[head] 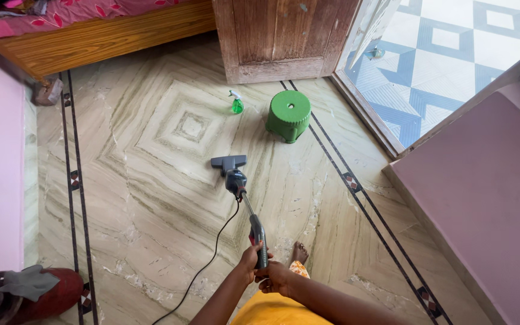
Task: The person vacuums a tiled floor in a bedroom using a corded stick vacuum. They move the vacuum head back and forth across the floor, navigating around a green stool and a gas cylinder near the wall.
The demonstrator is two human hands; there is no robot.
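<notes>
Both hands, left hand (pixel 249 260) and right hand (pixel 275 278), grip closed on vacuum wand (pixel 255 229); nozzle (pixel 229 162) on floor (pixel 151 198) near green stool (pixel 288 114).

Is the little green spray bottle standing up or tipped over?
Standing up. The spray bottle sits on its base on the floor, nozzle on top, beside the green stool.

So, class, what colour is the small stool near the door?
Green stool, clearest in the head view.

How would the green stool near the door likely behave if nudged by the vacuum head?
The green stool looks like thin moulded plastic, so probably light and apt to slide on the smooth stone floor. Its wide base suggests it would skid rather than tip. The vacuum head sits apart from it.
</notes>
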